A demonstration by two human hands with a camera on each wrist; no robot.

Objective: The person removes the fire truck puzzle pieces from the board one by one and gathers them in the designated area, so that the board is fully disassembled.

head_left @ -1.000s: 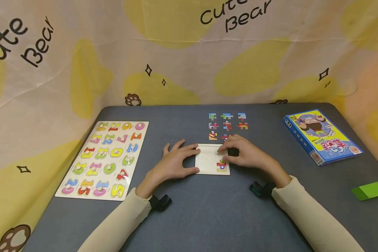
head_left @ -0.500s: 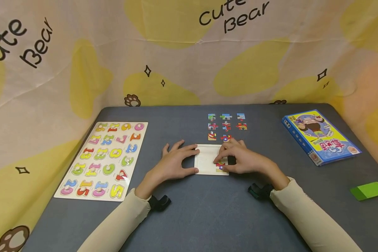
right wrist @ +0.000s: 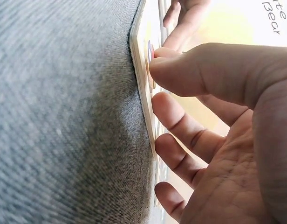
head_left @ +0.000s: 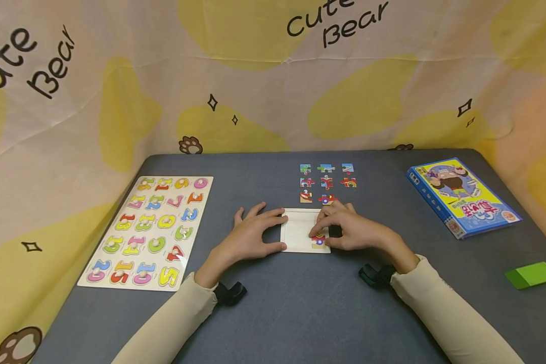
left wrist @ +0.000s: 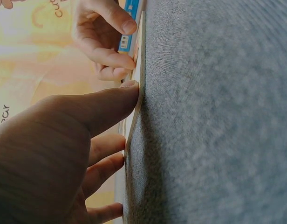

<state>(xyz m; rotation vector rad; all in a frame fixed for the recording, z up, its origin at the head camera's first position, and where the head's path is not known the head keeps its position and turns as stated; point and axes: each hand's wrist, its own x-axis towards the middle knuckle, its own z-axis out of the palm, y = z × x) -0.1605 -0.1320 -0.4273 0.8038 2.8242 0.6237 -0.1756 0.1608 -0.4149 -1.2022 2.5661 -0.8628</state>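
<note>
A small white puzzle tray lies flat at the middle of the table. My left hand rests at its left side, fingers spread and thumb on the edge; the left wrist view shows the thumb touching the tray's rim. In the tray's lower right corner sits a red and yellow jigsaw piece. My right hand pinches at this piece with thumb and forefinger, partly covering it. From the right wrist, the thumb is against the piece, with the other fingers loosely bent beside the tray.
Several loose jigsaw pieces lie in rows behind the tray. A number peg board is at the left. To the right are a blue and yellow box and a green block. A patterned cloth hangs behind the table.
My right hand has come down and slightly toward me, from above the jigsaw piece onto it. It has barely moved in the last half second. My left hand stays at the tray.
</note>
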